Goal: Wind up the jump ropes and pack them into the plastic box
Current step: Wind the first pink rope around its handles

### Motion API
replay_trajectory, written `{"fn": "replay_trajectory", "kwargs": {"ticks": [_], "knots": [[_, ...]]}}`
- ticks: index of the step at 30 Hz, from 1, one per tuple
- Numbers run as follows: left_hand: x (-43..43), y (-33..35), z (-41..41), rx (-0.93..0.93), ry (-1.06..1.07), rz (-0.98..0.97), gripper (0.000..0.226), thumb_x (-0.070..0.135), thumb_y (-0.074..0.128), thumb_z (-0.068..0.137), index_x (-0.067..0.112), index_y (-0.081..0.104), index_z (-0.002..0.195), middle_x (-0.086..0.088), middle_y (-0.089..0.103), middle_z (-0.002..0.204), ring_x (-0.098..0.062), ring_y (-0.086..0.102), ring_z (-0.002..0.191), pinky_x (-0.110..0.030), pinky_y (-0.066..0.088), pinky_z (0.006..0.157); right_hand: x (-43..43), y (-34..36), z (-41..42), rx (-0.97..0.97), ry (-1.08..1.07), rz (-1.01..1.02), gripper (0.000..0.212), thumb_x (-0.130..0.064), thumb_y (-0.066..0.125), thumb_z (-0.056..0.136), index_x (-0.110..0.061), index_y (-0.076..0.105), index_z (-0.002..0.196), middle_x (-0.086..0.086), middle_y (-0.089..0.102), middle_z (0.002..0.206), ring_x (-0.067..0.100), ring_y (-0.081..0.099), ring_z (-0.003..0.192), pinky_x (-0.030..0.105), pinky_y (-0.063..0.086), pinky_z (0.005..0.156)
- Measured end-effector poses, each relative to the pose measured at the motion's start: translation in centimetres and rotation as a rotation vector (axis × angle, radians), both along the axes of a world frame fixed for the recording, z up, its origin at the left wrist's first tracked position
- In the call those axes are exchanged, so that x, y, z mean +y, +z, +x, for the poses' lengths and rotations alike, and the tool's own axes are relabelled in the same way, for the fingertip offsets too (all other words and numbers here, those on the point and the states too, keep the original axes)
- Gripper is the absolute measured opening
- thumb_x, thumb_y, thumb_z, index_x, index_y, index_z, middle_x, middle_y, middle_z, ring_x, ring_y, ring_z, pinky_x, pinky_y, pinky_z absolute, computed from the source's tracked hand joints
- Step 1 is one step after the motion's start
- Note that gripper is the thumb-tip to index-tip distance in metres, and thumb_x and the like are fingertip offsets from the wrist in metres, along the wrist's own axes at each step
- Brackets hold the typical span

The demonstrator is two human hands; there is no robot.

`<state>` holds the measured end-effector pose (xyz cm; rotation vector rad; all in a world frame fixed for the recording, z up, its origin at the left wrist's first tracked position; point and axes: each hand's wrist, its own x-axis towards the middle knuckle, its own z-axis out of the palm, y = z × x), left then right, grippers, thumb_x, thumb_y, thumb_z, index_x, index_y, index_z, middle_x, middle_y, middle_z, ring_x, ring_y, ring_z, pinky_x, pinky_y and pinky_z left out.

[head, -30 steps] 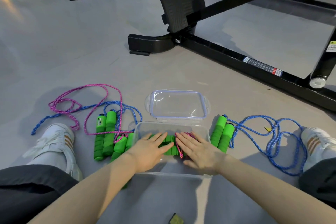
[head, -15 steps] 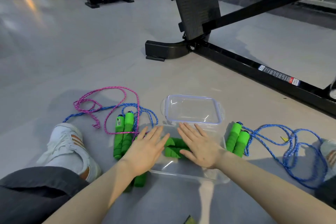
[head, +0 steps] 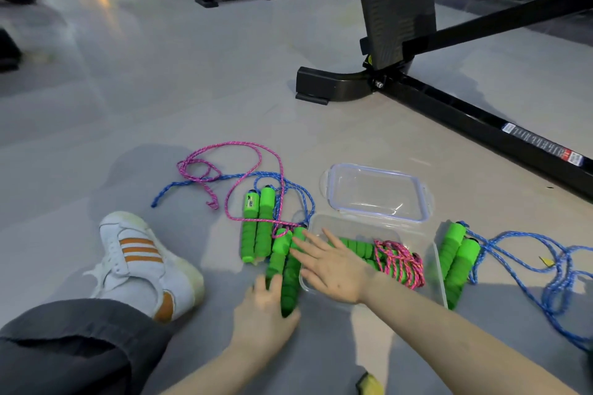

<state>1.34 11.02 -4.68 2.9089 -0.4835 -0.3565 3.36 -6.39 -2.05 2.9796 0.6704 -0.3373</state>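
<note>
Two hands work at the box's [head: 359, 225] left end: the left hand [head: 261, 311], blurred, grips the near end of a green handle pair [head: 285, 266] on the floor [head: 160, 106]; the right hand [head: 333, 272] lies flat, fingers spread, over the box's left rim. Inside sits a wound pink rope [head: 399, 261], with the lid [head: 375, 192] just behind

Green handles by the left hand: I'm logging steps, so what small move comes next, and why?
Probably grip the green handles that the left hand touches and lift them: the pink rope leading to them lies loose on the floor, while one wound rope sits in the plastic box.
</note>
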Motion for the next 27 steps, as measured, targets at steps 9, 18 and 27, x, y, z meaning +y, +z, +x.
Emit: {"fn": "replay_trajectory", "kwargs": {"ticks": [9,18,27], "knots": [[-2.9,-1.0,0.8,0.035,0.153,-0.069,0.043,0.043,0.049,0.092,0.019,0.036,0.125,-0.001,0.042,0.128,-0.019,0.048,0.118,-0.030,0.044,0.089,-0.9,0.6,-1.2,0.048,0.015,0.036,0.098,-0.056,-0.021,0.071,-0.013,0.020,0.149,0.005,0.012,0.158,0.023,-0.001,0.146,0.039,-0.028,0.102],[0.0,-2.1,1.4,0.028,0.234,-0.039,0.053,0.048,0.055,0.081,0.018,0.036,0.121,0.001,0.053,0.121,-0.022,0.051,0.117,-0.032,0.040,0.092,-0.3,1.7,-1.4,0.122,-0.104,0.124,0.077,-0.053,0.004,0.085,-0.012,0.038,0.141,0.009,0.010,0.158,0.024,0.000,0.146,0.037,-0.004,0.116],[1.0,-1.4,2.6,0.010,0.198,-0.082,0.060,0.045,0.060,0.083,0.013,0.031,0.124,-0.003,0.051,0.122,-0.024,0.056,0.112,-0.034,0.046,0.080,2.6,0.9,-1.3,-0.013,-0.653,0.214,0.032,-0.037,0.046,0.090,-0.009,0.057,0.102,0.015,0.059,0.112,0.028,0.046,0.111,0.035,0.032,0.090]]}}
